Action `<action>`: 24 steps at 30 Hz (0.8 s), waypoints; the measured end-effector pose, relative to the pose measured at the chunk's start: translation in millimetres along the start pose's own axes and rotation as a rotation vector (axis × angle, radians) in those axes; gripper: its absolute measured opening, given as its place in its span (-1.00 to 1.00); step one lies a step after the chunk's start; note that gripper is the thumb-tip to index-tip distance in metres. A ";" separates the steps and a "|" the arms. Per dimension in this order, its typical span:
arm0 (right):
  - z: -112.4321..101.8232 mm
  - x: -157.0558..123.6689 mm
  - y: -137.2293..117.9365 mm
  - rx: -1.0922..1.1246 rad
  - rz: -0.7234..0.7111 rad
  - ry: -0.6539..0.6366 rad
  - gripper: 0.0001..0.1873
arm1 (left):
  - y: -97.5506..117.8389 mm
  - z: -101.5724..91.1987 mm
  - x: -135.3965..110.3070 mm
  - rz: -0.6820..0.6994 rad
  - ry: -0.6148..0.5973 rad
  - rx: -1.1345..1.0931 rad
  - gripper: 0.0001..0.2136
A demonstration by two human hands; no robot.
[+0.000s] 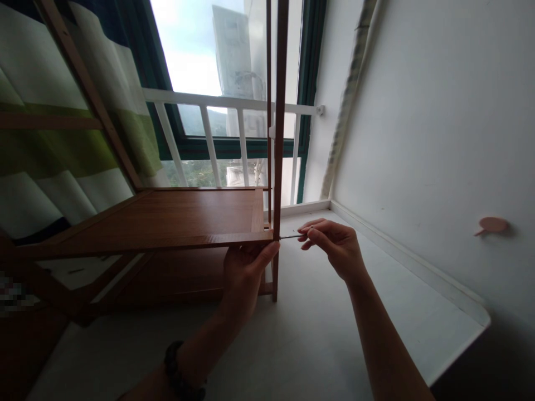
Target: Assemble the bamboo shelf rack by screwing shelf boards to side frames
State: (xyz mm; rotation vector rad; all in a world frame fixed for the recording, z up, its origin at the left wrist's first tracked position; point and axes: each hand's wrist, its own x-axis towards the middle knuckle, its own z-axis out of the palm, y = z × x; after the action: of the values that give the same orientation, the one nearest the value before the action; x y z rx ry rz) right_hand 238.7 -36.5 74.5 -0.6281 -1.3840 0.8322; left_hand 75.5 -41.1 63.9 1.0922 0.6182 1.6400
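A brown wooden shelf rack stands on the white surface, its upper shelf board [200, 214] meeting an upright post [281, 122] at the near right corner. My left hand [246, 273] is under that corner, its thumb pressed against the post and its other fingers partly hidden beneath the board. To the right, my right hand [334, 242] pinches a thin metal hex key [291, 236] between thumb and fingers. The key lies roughly level, and its far end touches the outer side of the post at the board's height.
Below is a lower shelf [179, 273] of the same rack. The white surface [309, 334] has a raised rim [409, 262] along the wall. Behind are a white railing [234, 103], a window, and a striped curtain [121, 100]. A pink hook [493, 225] sticks to the right wall.
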 end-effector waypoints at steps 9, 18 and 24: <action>1.4 2.7 2.0 0.013 0.042 0.100 -0.76 | -2.4 0.0 0.6 0.023 -0.022 0.023 -0.80; 5.1 0.8 -0.4 -0.065 0.148 0.102 -0.68 | -2.4 0.2 -1.0 0.028 -0.008 0.048 -0.80; 8.4 1.8 2.1 0.057 0.186 0.065 -0.79 | -2.7 1.0 -0.3 0.028 0.012 0.016 -0.80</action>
State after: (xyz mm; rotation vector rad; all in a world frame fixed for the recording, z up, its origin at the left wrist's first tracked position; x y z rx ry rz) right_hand 230.1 -34.6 74.7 -0.7412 -1.2514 0.9879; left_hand 77.6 -40.7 62.1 1.1082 0.6268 1.6695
